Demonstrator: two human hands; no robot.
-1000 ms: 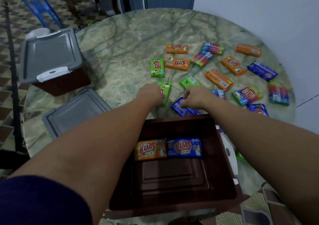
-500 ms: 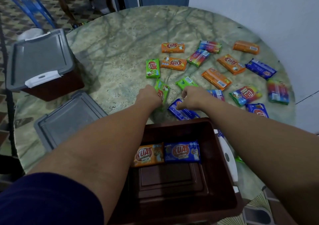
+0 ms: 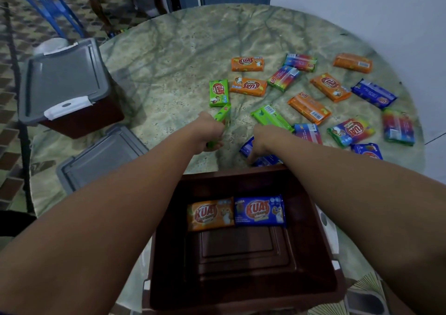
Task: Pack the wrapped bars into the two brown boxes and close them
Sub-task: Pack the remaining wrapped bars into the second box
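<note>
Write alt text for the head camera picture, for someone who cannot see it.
Two bare hands reach past an open brown box holding two bars: the left hand grips a green bar, the right hand a blue bar. More bars lie scattered on the table.

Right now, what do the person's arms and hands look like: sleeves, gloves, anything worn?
Both forearms are bare to beyond the frame edge. The left hand and right hand wear no gloves; no watch, ring or band shows. No sleeve is visible in this view.
</note>
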